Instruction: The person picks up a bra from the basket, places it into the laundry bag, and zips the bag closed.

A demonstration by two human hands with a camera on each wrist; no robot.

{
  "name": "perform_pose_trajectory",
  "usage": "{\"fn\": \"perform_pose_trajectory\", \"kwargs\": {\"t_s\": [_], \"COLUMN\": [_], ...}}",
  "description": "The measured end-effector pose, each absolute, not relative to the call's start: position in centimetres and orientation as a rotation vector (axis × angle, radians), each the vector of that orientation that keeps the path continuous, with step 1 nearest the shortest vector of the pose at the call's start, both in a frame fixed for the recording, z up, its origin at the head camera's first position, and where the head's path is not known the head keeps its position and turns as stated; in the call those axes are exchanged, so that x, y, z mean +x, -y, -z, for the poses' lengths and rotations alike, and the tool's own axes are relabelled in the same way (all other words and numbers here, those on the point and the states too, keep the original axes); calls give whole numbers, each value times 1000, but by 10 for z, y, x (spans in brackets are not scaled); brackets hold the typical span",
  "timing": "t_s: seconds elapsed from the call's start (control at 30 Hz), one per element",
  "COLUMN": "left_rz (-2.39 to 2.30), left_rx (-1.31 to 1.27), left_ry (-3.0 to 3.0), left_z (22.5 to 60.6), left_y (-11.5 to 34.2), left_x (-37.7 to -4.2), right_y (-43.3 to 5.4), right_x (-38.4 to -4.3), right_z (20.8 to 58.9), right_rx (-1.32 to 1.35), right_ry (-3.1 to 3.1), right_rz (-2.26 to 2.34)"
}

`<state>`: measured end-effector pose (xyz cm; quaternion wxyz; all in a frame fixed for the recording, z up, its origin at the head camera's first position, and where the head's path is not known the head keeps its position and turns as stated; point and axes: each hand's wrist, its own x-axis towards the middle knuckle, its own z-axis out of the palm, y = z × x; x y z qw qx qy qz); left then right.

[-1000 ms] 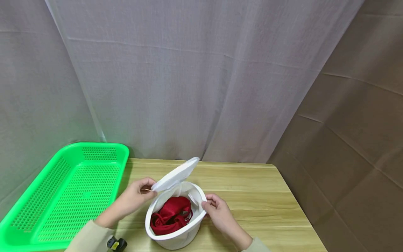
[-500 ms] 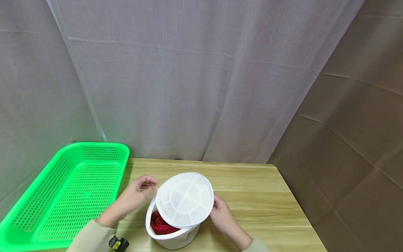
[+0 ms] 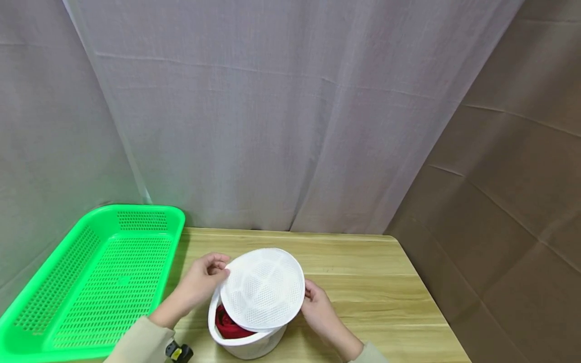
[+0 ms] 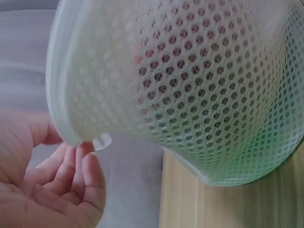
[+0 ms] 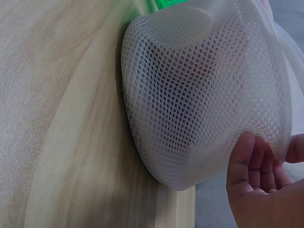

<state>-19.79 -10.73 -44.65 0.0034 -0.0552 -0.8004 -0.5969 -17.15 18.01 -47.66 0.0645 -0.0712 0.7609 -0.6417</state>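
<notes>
A white mesh bag (image 3: 259, 349) stands at the near middle of the wooden table (image 3: 376, 297). Its round lid (image 3: 265, 290) tilts over the opening, and red cloth (image 3: 230, 326) shows inside at the near left. The left hand (image 3: 199, 282) pinches the bag's left edge; the right hand (image 3: 321, 312) pinches its rim on the right. A green basket (image 3: 122, 272) sits left.

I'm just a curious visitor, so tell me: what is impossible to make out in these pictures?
Most of the red cloth: head view, hidden by the white mesh lid.
Green basket, near left corner: head view, cut off by the left edge.
Wooden table, near side: head view, cut off by the bottom edge.
Black device: head view, too small to identify.
</notes>
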Motion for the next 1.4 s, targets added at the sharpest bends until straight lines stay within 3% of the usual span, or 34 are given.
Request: {"fn": "perform_pose_trajectory", "kwargs": {"t_s": [0.53,1.07,1.4], "left_rz": [1740,1799,1806], "left_rx": [-273,-624,-301], "left_ry": [2560,2788,2721], "left_z": [432,433,437], "left_y": [133,128,113], "left_x": [-199,-184,-188], "right_y": [-182,-179,-177], "right_x": [-171,-171,-171], "right_z": [473,471,474], "right_rx": [-190,-144,-201], "right_ry": [-2289,-2291,-2323], "right_rz": [1942,1943,1932]}}
